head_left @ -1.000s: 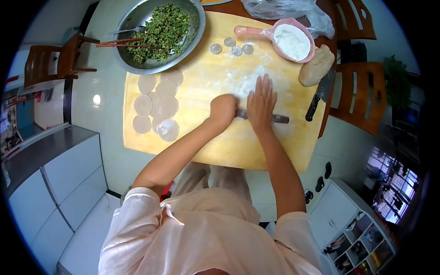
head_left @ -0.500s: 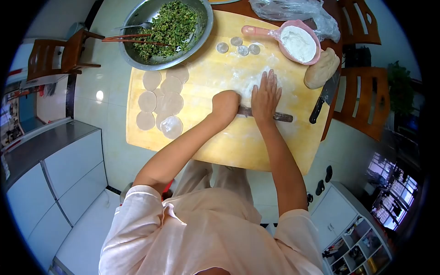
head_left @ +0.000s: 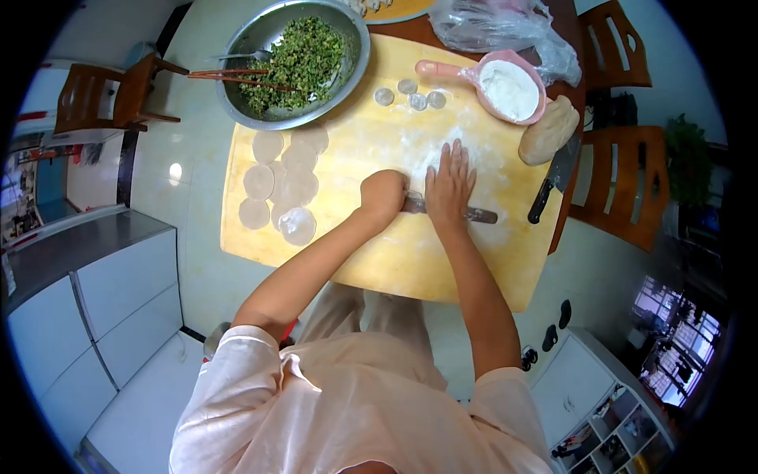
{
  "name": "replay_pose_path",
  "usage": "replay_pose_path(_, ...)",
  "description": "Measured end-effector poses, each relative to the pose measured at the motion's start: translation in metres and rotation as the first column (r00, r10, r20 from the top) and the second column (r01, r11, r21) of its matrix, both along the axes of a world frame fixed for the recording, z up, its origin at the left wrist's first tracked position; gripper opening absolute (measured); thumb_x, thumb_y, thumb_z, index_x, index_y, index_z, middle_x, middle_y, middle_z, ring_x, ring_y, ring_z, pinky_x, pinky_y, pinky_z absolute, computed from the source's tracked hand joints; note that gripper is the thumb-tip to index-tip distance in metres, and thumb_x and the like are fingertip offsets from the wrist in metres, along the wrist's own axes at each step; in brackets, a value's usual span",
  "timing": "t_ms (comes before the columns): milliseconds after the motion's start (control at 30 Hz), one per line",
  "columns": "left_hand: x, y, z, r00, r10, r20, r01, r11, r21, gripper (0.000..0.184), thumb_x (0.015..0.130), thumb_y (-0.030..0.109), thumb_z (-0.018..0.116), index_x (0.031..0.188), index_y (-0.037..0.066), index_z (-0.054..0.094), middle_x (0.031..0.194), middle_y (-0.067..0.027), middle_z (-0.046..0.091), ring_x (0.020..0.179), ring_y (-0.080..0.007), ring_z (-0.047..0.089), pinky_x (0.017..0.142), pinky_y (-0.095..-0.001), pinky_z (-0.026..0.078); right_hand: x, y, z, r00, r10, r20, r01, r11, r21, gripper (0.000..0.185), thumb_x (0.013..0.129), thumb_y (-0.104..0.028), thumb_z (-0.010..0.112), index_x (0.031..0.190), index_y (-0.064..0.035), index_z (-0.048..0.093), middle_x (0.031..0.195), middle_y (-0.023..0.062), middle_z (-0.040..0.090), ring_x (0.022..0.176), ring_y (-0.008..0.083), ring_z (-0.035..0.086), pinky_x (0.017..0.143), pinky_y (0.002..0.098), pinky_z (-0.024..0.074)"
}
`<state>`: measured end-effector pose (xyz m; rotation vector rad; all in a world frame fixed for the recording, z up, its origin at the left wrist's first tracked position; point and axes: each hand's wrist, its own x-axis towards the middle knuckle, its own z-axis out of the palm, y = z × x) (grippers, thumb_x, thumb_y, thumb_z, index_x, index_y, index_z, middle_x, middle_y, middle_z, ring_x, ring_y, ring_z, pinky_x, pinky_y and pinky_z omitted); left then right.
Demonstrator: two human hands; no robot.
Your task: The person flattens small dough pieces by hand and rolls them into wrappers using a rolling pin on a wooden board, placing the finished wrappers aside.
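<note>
A dark wooden rolling pin (head_left: pixel 482 215) lies across the floured yellow board (head_left: pixel 379 265). My right hand (head_left: pixel 448 189) rests flat on top of it, fingers stretched forward over the flour. Close to the pin's left end, my left hand (head_left: pixel 384 196) is closed in a fist; a small pale edge shows beside it, but what the fingers hold is hidden. Several thin round dough wrappers (head_left: pixel 254 214) overlap at the board's left, the nearest wrapper (head_left: pixel 298 227) dusted with flour. Toward the back sit several small flattened dough pieces (head_left: pixel 384 96).
A steel bowl (head_left: pixel 363 59) of chopped green filling, with chopsticks (head_left: pixel 229 73) and a spoon, stands back left. A pink scoop (head_left: pixel 442 69) of flour, a dough lump (head_left: pixel 549 130) and a black-handled knife (head_left: pixel 541 201) line the right. Behind lies a plastic bag (head_left: pixel 505 20).
The whole view has shifted slightly, with the board lower in the picture. My right hand and the rolling pin have moved a little toward me relative to the board. My left hand stays closed.
</note>
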<state>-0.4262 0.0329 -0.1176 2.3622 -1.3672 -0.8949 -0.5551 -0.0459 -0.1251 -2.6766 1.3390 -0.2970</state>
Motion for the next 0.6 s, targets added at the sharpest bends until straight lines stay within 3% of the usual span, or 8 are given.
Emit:
replay_pose_path(100, 0.003, 0.001, 0.006, 1.000, 0.005, -0.023, -0.006, 0.999, -0.043, 0.008, 0.077, 0.013, 0.067, 0.082, 0.006, 0.067, 0.075, -0.0130, 0.068, 0.067, -0.0306, 0.064, 0.063, -0.0407, 0.050, -0.021, 0.028, -0.002, 0.999, 0.027, -0.030, -0.026, 0.999, 0.032, 0.054, 0.088, -0.022, 0.061, 0.137, -0.0043, 0.048, 0.150, 0.0141, 0.038, 0.140, 0.0320, 0.033, 0.108, 0.0553, 0.0300)
replay_pose_path(167, 0.005, 0.017, -0.005, 0.924, 0.236, -0.300, -0.274, 0.957, -0.091, 0.008, 0.077, 0.010, 0.066, 0.083, 0.006, 0.067, 0.073, -0.0096, 0.067, 0.065, -0.0246, 0.063, 0.062, -0.0363, 0.049, -0.052, 0.068, 0.005, 0.996, 0.061, -0.072, -0.055, 0.995, 0.081, 0.055, 0.087, -0.023, 0.062, 0.137, -0.0049, 0.047, 0.150, 0.0138, 0.038, 0.140, 0.0315, 0.033, 0.109, 0.0547, 0.0294)
replay_pose_path(233, 0.010, 0.031, -0.030, 0.697, 0.408, -0.589, -0.507, 0.862, -0.003, 0.012, 0.076, 0.007, 0.066, 0.088, 0.005, 0.066, 0.072, -0.0033, 0.064, 0.067, -0.0140, 0.059, 0.063, -0.0292, 0.048, -0.067, 0.086, 0.009, 0.990, 0.093, -0.102, -0.082, 0.990, 0.113, 0.056, 0.086, -0.023, 0.062, 0.138, -0.0056, 0.047, 0.151, 0.0136, 0.037, 0.140, 0.0312, 0.033, 0.110, 0.0540, 0.0287)
replay_pose_path(333, -0.005, 0.047, -0.037, 0.855, 0.262, -0.447, -0.373, 0.910, -0.181, 0.020, 0.075, 0.007, 0.067, 0.095, 0.006, 0.066, 0.076, -0.0083, 0.067, 0.071, -0.0204, 0.064, 0.065, -0.0337, 0.050, -0.051, 0.067, 0.001, 0.994, 0.066, -0.088, -0.060, 0.996, 0.067, 0.056, 0.086, -0.022, 0.062, 0.138, -0.0068, 0.048, 0.151, 0.0126, 0.037, 0.140, 0.0305, 0.033, 0.110, 0.0524, 0.0283)
replay_pose_path(400, -0.022, 0.034, 0.011, 0.956, 0.225, -0.189, -0.258, 0.951, -0.172, 0.025, 0.074, 0.006, 0.066, 0.100, 0.007, 0.067, 0.082, -0.0142, 0.068, 0.077, -0.0294, 0.066, 0.068, -0.0386, 0.051, -0.028, 0.039, -0.012, 0.999, 0.030, -0.018, -0.030, 0.999, -0.013, 0.054, 0.088, -0.019, 0.060, 0.139, -0.0071, 0.047, 0.152, 0.0110, 0.037, 0.140, 0.0306, 0.033, 0.111, 0.0513, 0.0288)
replay_pose_path(467, -0.028, 0.026, -0.005, 0.986, 0.146, -0.084, -0.166, 0.922, -0.350, 0.029, 0.074, 0.008, 0.066, 0.102, 0.008, 0.067, 0.091, -0.0189, 0.067, 0.083, -0.0362, 0.064, 0.073, -0.0419, 0.051, -0.014, 0.030, 0.004, 0.998, -0.034, 0.044, 0.029, 0.993, 0.111, 0.053, 0.089, -0.019, 0.061, 0.138, -0.0053, 0.047, 0.151, 0.0118, 0.038, 0.139, 0.0304, 0.034, 0.111, 0.0516, 0.0276)
replay_pose_path(567, -0.025, 0.027, 0.003, 0.964, 0.148, -0.222, -0.198, 0.954, -0.226, 0.021, 0.080, 0.009, 0.066, 0.101, 0.006, 0.067, 0.091, -0.0137, 0.069, 0.083, -0.0283, 0.066, 0.073, -0.0365, 0.051, -0.049, 0.063, 0.002, 0.992, 0.099, 0.074, -0.105, 0.991, 0.085, 0.054, 0.088, -0.021, 0.063, 0.137, -0.0041, 0.047, 0.149, 0.0126, 0.039, 0.138, 0.0297, 0.035, 0.112, 0.0511, 0.0263)
replay_pose_path(600, -0.022, 0.030, -0.008, 0.904, 0.256, -0.343, -0.351, 0.901, -0.254, 0.019, 0.083, 0.009, 0.064, 0.102, 0.006, 0.066, 0.091, -0.0113, 0.069, 0.083, -0.0252, 0.066, 0.073, -0.0349, 0.052, -0.064, 0.076, 0.005, 0.988, 0.124, 0.087, -0.135, 0.982, 0.132, 0.054, 0.087, -0.021, 0.064, 0.136, -0.0041, 0.048, 0.149, 0.0126, 0.040, 0.138, 0.0295, 0.036, 0.112, 0.0508, 0.0259)
